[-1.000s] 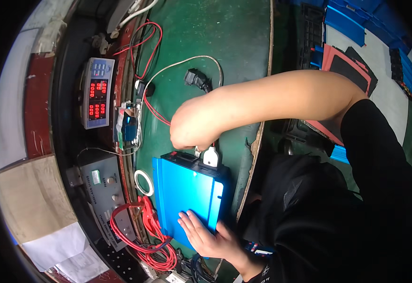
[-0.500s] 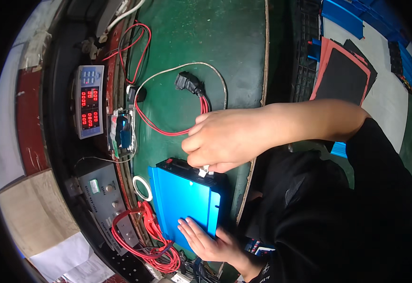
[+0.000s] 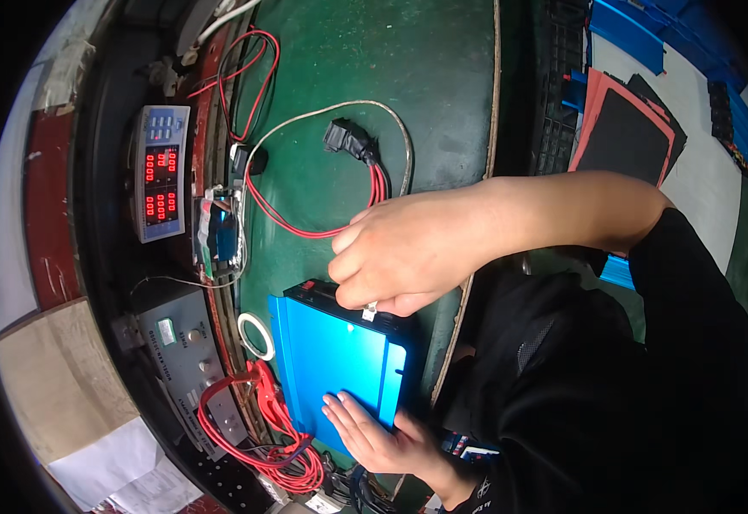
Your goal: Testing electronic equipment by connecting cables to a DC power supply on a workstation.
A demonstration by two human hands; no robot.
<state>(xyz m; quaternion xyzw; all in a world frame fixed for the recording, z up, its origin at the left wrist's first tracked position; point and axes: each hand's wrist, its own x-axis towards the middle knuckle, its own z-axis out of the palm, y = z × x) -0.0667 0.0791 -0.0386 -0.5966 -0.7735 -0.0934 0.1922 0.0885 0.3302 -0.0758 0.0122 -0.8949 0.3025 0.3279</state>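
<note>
Left hand flat on blue metal box.

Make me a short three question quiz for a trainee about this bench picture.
1. True or false: the left hand lies flat on the blue box.
2. What does the right hand pinch at the box's far edge? A) small white plug B) roll of tape C) pen
3. What colour are the digits on the meter?

Key: 1 true; 2 A; 3 red.
</note>
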